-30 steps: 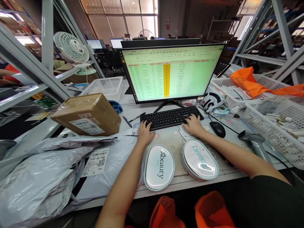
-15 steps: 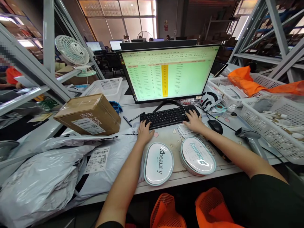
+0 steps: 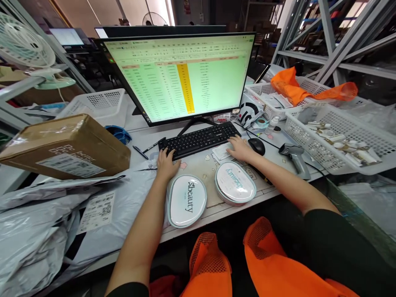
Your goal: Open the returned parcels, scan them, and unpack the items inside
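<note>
My left hand (image 3: 167, 164) rests with fingers spread at the left end of the black keyboard (image 3: 198, 141). At the keyboard's right end, my right hand (image 3: 240, 148) lies with its fingers stretched over the front edge, partly above a small white paper (image 3: 220, 152). Neither hand holds anything. Behind the keyboard stands a monitor (image 3: 198, 82) showing a spreadsheet with one yellow column. Between my forearms lie two rounded cases marked "beauty": the left case (image 3: 187, 201) and the right case (image 3: 235, 182). A black mouse (image 3: 256, 146) sits to the right of my right hand.
At left are a cardboard box (image 3: 66, 148), grey mailing bags (image 3: 119, 210) and a small fan (image 3: 26, 41). A barcode scanner (image 3: 295, 157) and a white basket (image 3: 324, 142) of small bottles stand at right. Two pens (image 3: 140, 152) lie beside the keyboard.
The view has turned right and tilted down, so the desk things appear further left and higher. Both hands stay at the keyboard, with my right hand's fingers nearer its front right corner.
</note>
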The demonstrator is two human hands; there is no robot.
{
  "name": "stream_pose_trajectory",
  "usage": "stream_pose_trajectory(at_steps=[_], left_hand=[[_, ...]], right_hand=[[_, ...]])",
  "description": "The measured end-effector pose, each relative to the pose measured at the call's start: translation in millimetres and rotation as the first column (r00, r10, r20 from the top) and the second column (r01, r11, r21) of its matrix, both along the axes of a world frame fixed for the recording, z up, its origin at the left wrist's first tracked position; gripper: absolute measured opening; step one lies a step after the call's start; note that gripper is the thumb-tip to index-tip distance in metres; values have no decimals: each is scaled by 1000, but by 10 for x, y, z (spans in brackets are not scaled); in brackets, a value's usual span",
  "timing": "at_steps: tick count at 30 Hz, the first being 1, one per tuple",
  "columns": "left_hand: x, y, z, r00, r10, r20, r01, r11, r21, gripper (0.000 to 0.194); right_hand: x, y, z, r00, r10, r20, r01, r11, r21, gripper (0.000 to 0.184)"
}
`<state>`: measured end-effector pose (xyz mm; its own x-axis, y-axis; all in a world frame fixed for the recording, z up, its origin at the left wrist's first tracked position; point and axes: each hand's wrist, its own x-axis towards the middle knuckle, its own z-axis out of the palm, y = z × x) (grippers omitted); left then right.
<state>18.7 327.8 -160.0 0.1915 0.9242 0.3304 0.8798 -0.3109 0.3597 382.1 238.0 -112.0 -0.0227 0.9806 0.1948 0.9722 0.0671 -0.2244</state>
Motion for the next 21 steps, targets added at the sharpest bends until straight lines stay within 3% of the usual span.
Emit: stream_pose_trajectory(at_steps=[3,6,8,12,14,16,18,21], left_hand=[[-21,-30,15,1000,-13,14,13,1000,-5,66],[-30,-43,17,999,-17,38,17,1000,2,65],[-25,-34,9,997,-29,71,26,999,38,61],[13,-41,58,980,-137,143,104,970,220,46],[45,-97,167,961,-217,174,152,933,326,40],[84,-199,338,937,-283,206,189,905,381,38],[131,-334,553,919,-321,229,227,906,357,41],[208,-544,885,915,-362,176,318,918,235,47]], right_hand=[[-125,303,78,1000,28,1,-28,1000,-9,65],[-180,321,135,999,30,-22,-30,999,-32,64],[-138,107,129,996,19,-83,-19,1000,-2,64],[112,-696,-5,971,100,-217,-91,995,50,51],[260,-1046,-75,971,95,-219,-92,995,24,47],[375,-1201,-89,981,19,-191,-23,1000,-20,48],[424,-1131,-37,992,-59,-109,53,997,-58,50],[370,-753,100,998,-62,26,64,994,-93,48]])
